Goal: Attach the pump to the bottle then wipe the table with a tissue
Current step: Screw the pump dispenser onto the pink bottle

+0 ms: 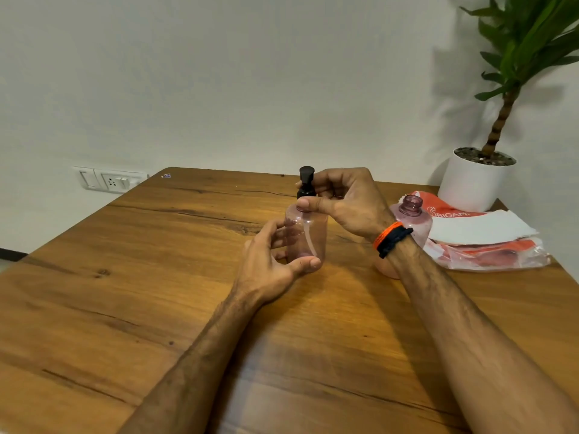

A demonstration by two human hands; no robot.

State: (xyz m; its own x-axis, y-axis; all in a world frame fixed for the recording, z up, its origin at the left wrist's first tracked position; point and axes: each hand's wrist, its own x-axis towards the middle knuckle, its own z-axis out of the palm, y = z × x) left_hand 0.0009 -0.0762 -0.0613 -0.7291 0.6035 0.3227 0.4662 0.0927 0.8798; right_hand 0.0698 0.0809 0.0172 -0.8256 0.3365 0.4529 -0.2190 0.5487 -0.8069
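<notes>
A clear pink bottle stands upright near the middle of the wooden table. A black pump sits in its neck, with the dip tube visible inside. My left hand grips the bottle's lower body, thumb at the front. My right hand pinches the pump's collar with thumb and fingers from the right. A tissue pack, white sheets in orange-and-clear plastic, lies at the right edge of the table.
A second pink bottle with an open neck stands behind my right wrist, partly hidden. A potted plant in a white pot sits at the table's far right corner. A wall socket is beyond the left edge.
</notes>
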